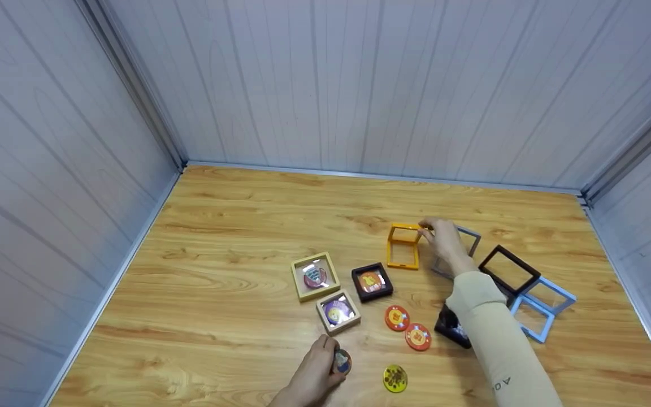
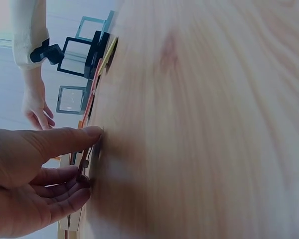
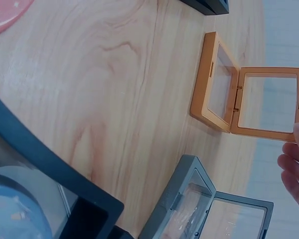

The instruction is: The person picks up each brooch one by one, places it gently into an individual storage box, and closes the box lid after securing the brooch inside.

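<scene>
Green-and-blue, a badge (image 1: 343, 362) sits in your left hand (image 1: 315, 368), pinched between thumb and fingers, well nearer you than the orange frame (image 1: 403, 265). A yellow badge (image 1: 395, 379), then two red badges (image 1: 396, 318), lie on that frame's near side. Your right hand (image 1: 444, 240) pinches its raised lid (image 3: 269, 72); just right stands a grey frame (image 3: 168, 199).

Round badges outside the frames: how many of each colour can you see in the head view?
Red badges: 2
Yellow badge with brown spots: 1
Multicoloured badge, held by the left hand: 1
Total: 4
</scene>
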A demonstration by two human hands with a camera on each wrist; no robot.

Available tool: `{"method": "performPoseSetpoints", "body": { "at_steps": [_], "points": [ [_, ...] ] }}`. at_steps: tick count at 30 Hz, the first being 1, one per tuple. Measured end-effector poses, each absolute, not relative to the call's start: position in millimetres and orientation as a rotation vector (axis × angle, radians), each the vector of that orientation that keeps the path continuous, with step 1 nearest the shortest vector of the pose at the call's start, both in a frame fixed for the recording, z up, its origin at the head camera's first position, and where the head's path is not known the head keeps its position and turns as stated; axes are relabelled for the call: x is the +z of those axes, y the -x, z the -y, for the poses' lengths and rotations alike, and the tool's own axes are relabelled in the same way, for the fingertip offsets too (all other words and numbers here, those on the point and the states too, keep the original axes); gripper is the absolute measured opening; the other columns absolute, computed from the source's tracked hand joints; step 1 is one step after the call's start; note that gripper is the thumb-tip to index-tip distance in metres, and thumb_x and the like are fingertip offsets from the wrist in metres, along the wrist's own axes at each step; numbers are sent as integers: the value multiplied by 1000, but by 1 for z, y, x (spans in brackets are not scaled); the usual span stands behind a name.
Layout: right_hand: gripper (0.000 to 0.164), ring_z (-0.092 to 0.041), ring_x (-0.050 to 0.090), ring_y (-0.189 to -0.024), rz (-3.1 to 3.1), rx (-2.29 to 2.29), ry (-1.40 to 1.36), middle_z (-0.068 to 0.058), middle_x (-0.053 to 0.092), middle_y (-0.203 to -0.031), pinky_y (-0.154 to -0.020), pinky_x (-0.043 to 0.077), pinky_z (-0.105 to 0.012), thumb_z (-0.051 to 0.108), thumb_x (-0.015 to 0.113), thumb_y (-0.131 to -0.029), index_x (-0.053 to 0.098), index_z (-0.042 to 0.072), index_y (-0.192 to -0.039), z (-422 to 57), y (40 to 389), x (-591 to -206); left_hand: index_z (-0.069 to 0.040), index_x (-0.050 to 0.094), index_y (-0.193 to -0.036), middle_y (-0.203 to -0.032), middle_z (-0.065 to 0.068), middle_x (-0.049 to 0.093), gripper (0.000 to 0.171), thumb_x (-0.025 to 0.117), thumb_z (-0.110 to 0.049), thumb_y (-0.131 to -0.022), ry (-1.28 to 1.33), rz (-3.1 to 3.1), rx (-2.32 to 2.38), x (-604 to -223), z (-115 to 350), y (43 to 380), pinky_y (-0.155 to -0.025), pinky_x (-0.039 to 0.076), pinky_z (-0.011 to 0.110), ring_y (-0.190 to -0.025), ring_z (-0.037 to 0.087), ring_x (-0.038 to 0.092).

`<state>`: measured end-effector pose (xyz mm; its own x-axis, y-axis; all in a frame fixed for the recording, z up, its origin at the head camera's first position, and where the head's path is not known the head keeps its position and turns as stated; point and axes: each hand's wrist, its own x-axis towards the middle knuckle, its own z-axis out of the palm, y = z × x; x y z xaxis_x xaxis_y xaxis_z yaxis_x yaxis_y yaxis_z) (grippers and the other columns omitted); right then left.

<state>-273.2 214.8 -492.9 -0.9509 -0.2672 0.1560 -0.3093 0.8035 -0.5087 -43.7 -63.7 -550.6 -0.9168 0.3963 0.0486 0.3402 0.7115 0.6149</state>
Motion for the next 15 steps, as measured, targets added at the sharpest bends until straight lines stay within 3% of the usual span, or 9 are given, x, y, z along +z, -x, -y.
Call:
{"method": "performPoseSetpoints", "body": {
  "at_steps": [15],
  "points": [
    [18, -30, 58, -84, 2854, 948, -456, -18, 62, -91, -71, 48, -42, 8, 54, -87, 62, -4, -98, -221, 264, -498, -2, 52, -96, -97, 4, 47, 41, 76, -8, -64, -557, -2821, 1170, -542, 52, 44, -76, 46, 28, -89, 15, 51]
  ]
}}
